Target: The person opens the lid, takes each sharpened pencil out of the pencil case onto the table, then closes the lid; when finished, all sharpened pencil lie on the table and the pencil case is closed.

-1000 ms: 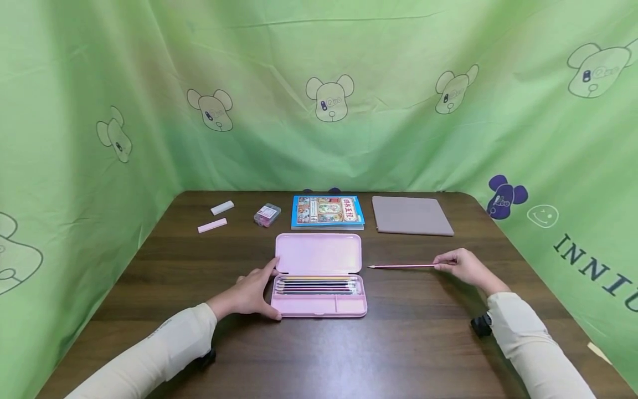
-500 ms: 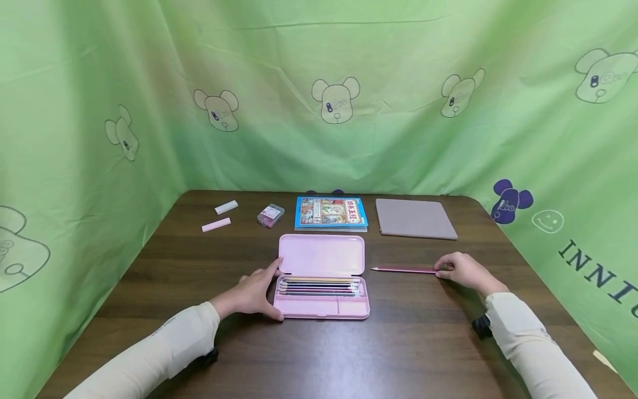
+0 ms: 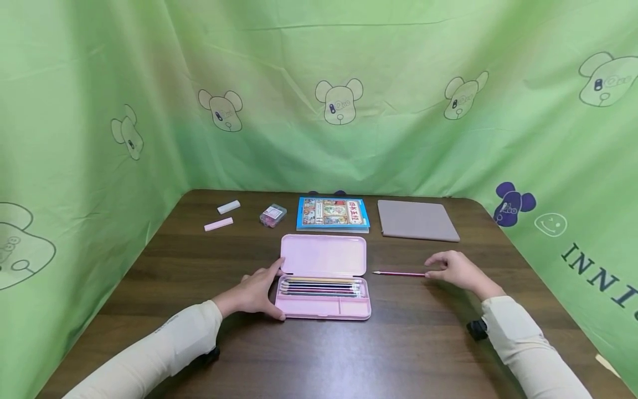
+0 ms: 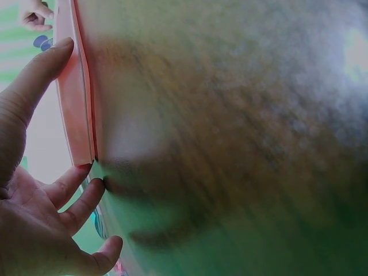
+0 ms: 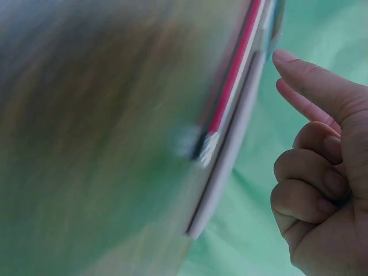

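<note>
A pink pencil case (image 3: pixel 306 306) lies with its lid (image 3: pixel 324 255) laid back, several pencils (image 3: pixel 319 286) in its long compartment. My left hand (image 3: pixel 251 291) spreads along the case's left side, thumb against the front wall and fingers at the left corner and lid edge. To the right of the case, one red-striped pencil (image 3: pixel 399 273) lies on the table, tip toward the case. My right hand (image 3: pixel 457 271) is over its eraser end; in the right wrist view, thumb and index finger (image 5: pixel 310 80) stretch out apart from the pencil, the other fingers curled.
Behind the case lie a blue picture book (image 3: pixel 333 213) and a grey notebook (image 3: pixel 417 220). A small clear box (image 3: pixel 272 215) with a label, a white bar (image 3: pixel 228 207) and a pink bar (image 3: pixel 218 224) are at the back left. Green curtains surround the table.
My right hand has let go of the red-striped pencil, which now lies on the table, and has shifted left over its end. The left hand stays at the case. The head view has turned slightly.
</note>
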The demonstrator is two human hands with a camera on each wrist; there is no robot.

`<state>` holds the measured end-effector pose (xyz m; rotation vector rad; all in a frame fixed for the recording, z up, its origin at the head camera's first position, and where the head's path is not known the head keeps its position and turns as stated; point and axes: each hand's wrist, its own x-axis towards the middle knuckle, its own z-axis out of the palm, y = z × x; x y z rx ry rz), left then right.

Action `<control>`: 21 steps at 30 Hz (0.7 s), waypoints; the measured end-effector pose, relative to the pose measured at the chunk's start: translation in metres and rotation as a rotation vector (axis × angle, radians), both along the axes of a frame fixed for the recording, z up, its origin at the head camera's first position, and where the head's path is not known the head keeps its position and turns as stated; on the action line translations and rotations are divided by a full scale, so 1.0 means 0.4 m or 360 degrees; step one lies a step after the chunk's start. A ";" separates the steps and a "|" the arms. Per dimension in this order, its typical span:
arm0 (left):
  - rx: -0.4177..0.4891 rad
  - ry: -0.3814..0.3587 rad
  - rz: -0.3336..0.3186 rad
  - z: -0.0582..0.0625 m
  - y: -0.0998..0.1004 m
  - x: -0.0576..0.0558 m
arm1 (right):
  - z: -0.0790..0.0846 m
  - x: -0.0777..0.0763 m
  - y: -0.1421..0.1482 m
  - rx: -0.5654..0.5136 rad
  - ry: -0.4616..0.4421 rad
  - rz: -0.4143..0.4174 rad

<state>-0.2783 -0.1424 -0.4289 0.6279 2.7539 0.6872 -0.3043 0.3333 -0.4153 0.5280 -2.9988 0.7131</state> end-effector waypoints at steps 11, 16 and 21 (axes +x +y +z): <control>-0.0001 -0.0020 0.0008 0.001 0.000 0.003 | 0.015 -0.014 -0.090 -0.0050 0.0006 0.0153; -0.0005 -0.0007 0.0004 0.003 0.002 0.003 | 0.018 -0.020 -0.125 -0.0059 0.0015 0.0213; -0.0010 0.0014 -0.0007 0.002 0.002 0.002 | 0.016 -0.027 -0.162 -0.0052 -0.0030 0.0276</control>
